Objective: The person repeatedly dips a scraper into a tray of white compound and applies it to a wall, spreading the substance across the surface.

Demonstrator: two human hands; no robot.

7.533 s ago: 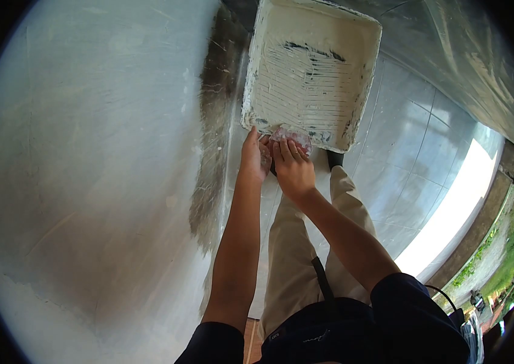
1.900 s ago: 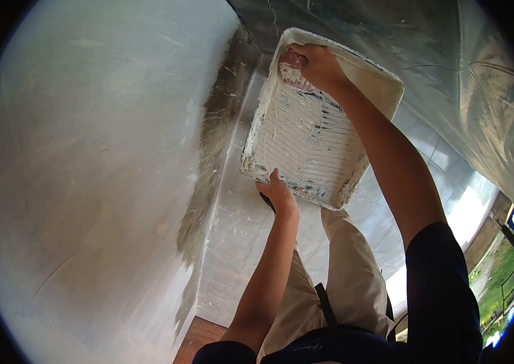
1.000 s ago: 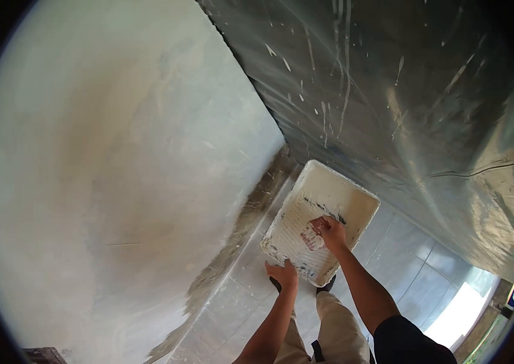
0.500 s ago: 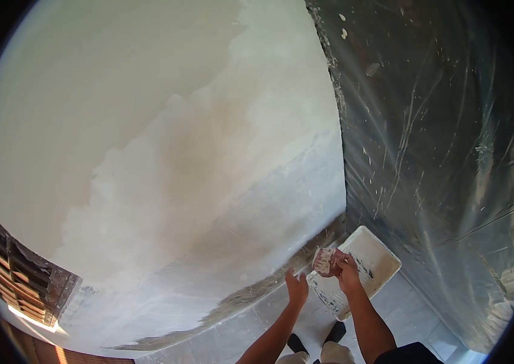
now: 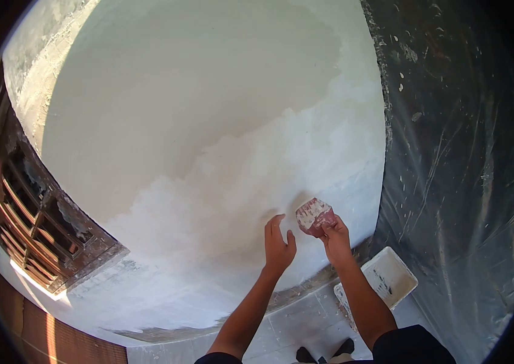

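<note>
My right hand (image 5: 337, 238) grips a flat, dark red hand-sized piece (image 5: 314, 216) by its lower right edge. White paste is smeared over its upper face, and its exact kind cannot be made out. Just to the left, my left hand (image 5: 279, 244) is raised with thumb and fingers apart, holding nothing. Both hands are in front of the lower part of a wall (image 5: 208, 121). Its upper area is darker grey-beige, and a paler, cloudy band runs below. Shadows fall on the wall close by the fingers and the red piece.
A white paste-stained tray (image 5: 393, 273) lies on the tiled floor (image 5: 305, 318), partly hidden by my right forearm. Dark plastic sheeting (image 5: 451, 164) hangs along the right side. A brown wooden window frame (image 5: 57, 224) is at the left. My feet (image 5: 324, 352) stand below.
Both hands have risen from beside the tray to the wall, the red piece still in my right hand. The view has tilted up and left, showing more wall and window frame.
</note>
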